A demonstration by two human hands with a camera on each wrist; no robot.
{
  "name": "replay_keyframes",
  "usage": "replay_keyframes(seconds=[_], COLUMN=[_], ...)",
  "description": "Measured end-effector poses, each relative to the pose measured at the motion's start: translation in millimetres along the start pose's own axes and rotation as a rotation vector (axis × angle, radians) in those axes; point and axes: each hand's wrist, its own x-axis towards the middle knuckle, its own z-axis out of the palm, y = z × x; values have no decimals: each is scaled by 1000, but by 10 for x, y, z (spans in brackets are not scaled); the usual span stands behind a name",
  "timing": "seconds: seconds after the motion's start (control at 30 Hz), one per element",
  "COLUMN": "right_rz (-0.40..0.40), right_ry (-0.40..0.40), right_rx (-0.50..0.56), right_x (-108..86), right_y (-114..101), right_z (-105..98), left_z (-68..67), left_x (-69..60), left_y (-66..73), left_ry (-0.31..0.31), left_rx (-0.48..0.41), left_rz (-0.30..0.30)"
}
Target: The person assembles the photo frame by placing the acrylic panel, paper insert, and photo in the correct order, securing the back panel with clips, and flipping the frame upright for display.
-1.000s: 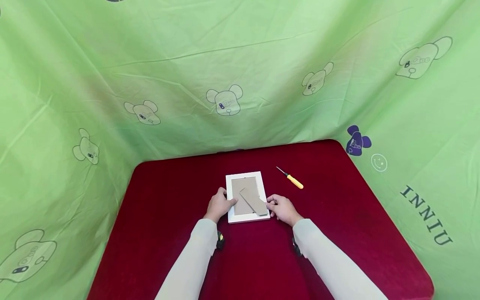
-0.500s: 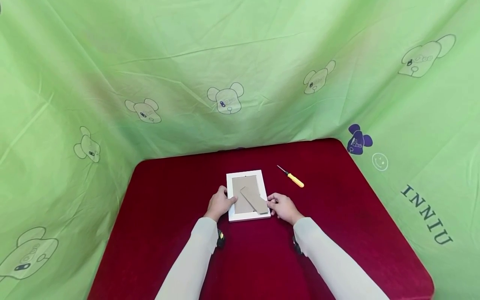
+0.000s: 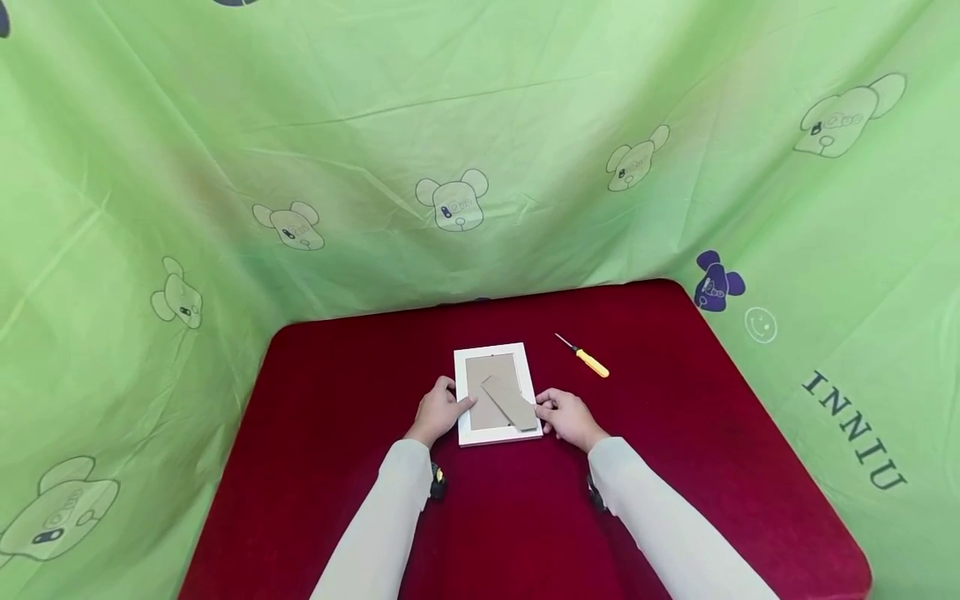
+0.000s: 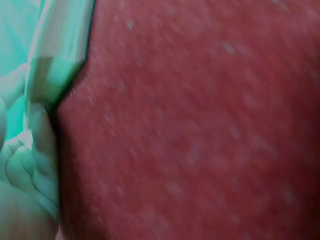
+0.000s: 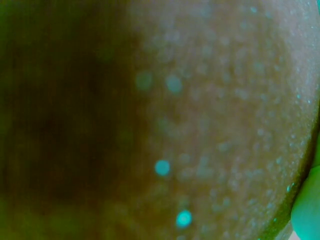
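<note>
the white, rectangular picture frame [image 3: 491,436] lies back side up on the red cloth-covered desk [image 3: 352,375], straight ahead and between the hands, its long axis running away from the person, the far end leaning slightly left. the left hand [image 3: 437,411] grips its left edge, thumb over the border and onto the beige backing board [image 3: 483,367], fingers at the outer side. the right hand [image 3: 567,417] is at the right edge near the closer corner, its fingers bent and touching there; i cannot tell whether they pinch anything, and the right wrist view is too blurred to help.

the flat, beige, angular support leg [image 3: 513,404] lies aslant across the board: its narrow end points away and to the left, just beside the left thumb, while its wide end overlaps the frame's near right corner, next to the right fingers. the right hand is nearer that wide end.
</note>
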Motion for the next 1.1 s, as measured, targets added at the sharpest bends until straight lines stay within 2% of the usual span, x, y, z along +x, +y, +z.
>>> replay_keyframes(seconds=[0.17,0.23,0.43,0.77,0.93,1.1], right_rz=[-4,-8,-7,-28,-89,-159], right_ry=[-12,-10,-22,-137,-171,-119], right_rx=[15,27,64,99,-6,-160], right_x=[49,62,61,31,18,110], right_y=[22,30,19,-27,-80,-137], right_z=[-4,-23,-47,-100,-221,-385], left_z=[-73,-88,-96,-83,-63,-50], left_x=[37,59,56,-9,-19,-18], left_y=[-114,-116,-109,-166,-176,-184], left_ry=[-102,-131,-143,-118,-108,-106], left_rx=[-253,-301,-311,-346,-339,-342], left_rz=[27,27,35,44,46,52])
